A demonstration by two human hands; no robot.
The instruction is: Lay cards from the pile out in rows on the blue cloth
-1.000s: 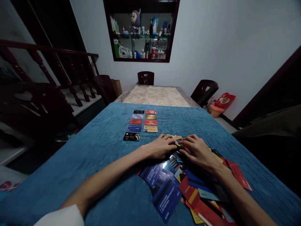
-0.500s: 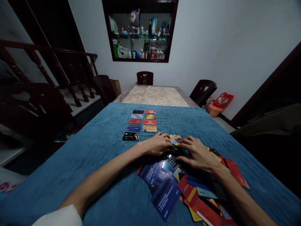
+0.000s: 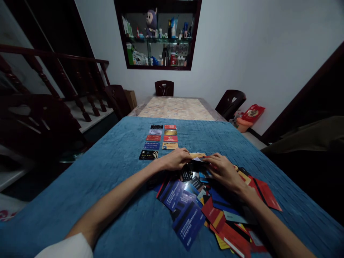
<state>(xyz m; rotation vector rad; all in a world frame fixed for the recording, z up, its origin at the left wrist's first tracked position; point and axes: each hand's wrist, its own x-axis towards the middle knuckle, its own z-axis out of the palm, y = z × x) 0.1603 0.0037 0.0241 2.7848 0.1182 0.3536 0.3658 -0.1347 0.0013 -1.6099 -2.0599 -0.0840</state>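
Observation:
My left hand (image 3: 177,159) is closed, its fingertips at the left end of a dark card (image 3: 198,162) seen nearly edge-on. My right hand (image 3: 225,170) has its fingers bent over the card's right end, partly hiding it. Just behind it lies a tan card (image 3: 197,155). Beneath and in front of both hands spreads a loose pile of overlapping cards, with a blue card (image 3: 189,224) nearest me and a red card (image 3: 264,193) at the right. Beyond my left hand, cards lie in two columns, including a black VIP card (image 3: 148,154) and a tan card with a figure (image 3: 170,146).
A blue cloth (image 3: 115,172) covers the near part of the table; its far part shows a patterned top (image 3: 177,107). Chairs (image 3: 230,104) stand around it. A wooden railing (image 3: 53,55) runs along the left, and a shelf niche (image 3: 158,68) is in the wall.
My hands have shifted slightly away from me. The dark card between them has tipped to nearly edge-on, and more of the pile below shows. The view has moved slightly.

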